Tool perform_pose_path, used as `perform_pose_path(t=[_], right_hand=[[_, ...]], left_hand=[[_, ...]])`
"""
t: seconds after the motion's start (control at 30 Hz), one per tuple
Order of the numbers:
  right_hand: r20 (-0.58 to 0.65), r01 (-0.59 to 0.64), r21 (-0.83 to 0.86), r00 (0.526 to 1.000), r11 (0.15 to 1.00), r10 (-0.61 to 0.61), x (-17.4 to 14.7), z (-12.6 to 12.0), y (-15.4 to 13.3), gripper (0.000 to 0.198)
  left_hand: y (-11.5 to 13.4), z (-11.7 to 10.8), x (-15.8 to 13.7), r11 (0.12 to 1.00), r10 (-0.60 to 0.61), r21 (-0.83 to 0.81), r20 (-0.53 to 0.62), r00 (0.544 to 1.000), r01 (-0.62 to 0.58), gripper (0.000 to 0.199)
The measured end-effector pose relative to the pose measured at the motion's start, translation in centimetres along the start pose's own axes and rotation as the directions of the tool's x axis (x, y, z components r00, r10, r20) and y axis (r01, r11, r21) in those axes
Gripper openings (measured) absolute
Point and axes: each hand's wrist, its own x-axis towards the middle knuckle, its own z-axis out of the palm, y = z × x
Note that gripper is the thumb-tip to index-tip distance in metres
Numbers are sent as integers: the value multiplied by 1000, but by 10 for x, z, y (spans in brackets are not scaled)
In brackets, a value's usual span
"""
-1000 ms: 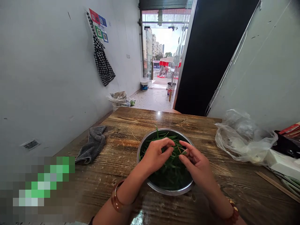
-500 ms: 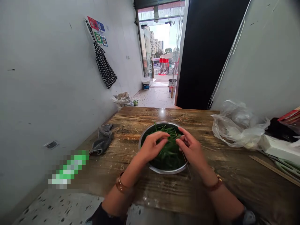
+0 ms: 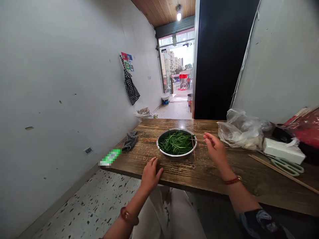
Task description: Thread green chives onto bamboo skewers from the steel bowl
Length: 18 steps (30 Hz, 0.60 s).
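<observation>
A round metal bowl (image 3: 159,148) full of cut green leaves (image 3: 177,143), long and chive-like, stands on the wooden table. To its right, my right hand (image 3: 215,149) is closed, thumb against fingers, on a thin wooden skewer (image 3: 199,139) whose far end reaches over the bowl's rim. A second thin stick (image 3: 193,149) leans across the rim on that side, apart from my hand. My left hand (image 3: 151,174) rests on the table near its front edge, below the bowl, with thumb and fingers apart and nothing held.
A grey cloth (image 3: 130,140) lies at the table's left edge. On the right are clear plastic bags (image 3: 240,131), a white tissue pack (image 3: 282,150), green-handled scissors (image 3: 286,166) and long thin sticks (image 3: 276,168). A wall runs along the left side.
Both hands have come away from above the leaves: the left drew back to the table's front edge, the right moved right with the skewer. The view has tilted up and pulled back.
</observation>
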Motion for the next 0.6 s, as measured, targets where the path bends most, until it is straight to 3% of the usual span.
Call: perform_pose_path(t=[0.13, 0.23, 0.27, 0.37, 0.47, 0.6], right_hand=[[36, 76, -46, 997, 996, -75, 3, -13, -27, 37], [255, 225, -78, 946, 971, -198, 4, 3, -59, 34], [362, 293, -79, 899, 953, -246, 5, 13, -70, 33], [638, 484, -51, 688, 874, -344, 8, 48, -104, 33], [777, 617, -58, 521, 785, -353, 17, 92, -128, 36], [898, 737, -59, 334, 673, -288, 40, 171, -133, 40]], left_hand=[[3, 8, -6, 982, 53, 181, 8, 999, -54, 41], [6, 4, -5, 975, 67, 210, 54, 996, -77, 46], [8, 2, -5, 975, 59, 210, 74, 996, -73, 48], [9, -7, -4, 979, 17, 200, 126, 992, -42, 53], [-5, -21, 8, 988, 55, 130, 213, 975, -84, 48], [-55, -34, 33, 989, 105, 66, 308, 946, -131, 44]])
